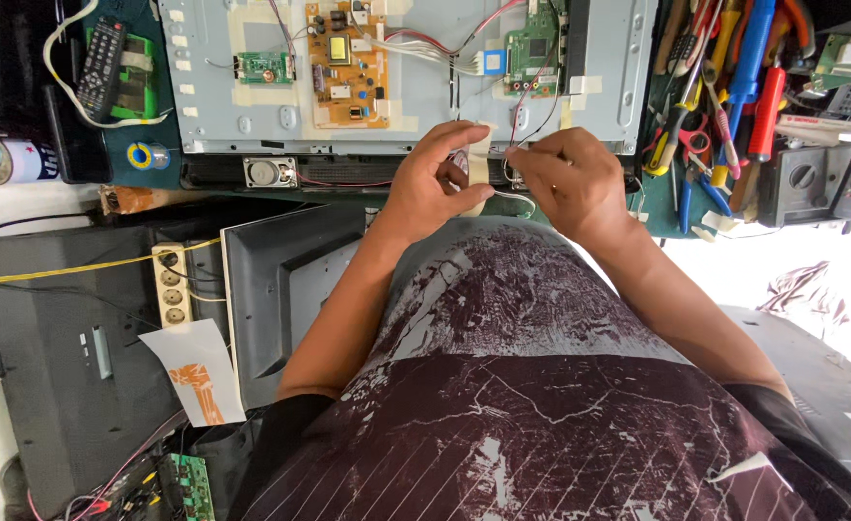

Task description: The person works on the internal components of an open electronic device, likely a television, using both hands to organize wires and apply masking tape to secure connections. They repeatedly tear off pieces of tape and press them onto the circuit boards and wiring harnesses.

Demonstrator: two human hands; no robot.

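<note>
Seen from above, a person in a dark patterned shirt leans over a cluttered worktop (681, 207). Across the top lies an opened flat television chassis (416, 72), its grey metal back panel bare, with an orange power board (348, 63), a green main board (533, 48) and a small green board (264, 68) all exposed and taped-down wiring running between them. The rear cover is off, so the set is judged to be mid-repair, not reassembled. At the chassis's lower edge, both hands meet. The left hand (435, 183) and right hand (565, 178) each pinch thin wires (522, 125) and a strip of pale tape (480, 164), fingertips closed on them, close together. Whether a joint is finished cannot be told. Right of the panel sits a heap of screwdrivers and pliers (724, 87). Left lie a remote control (100, 63) and a power strip (172, 285).
</note>
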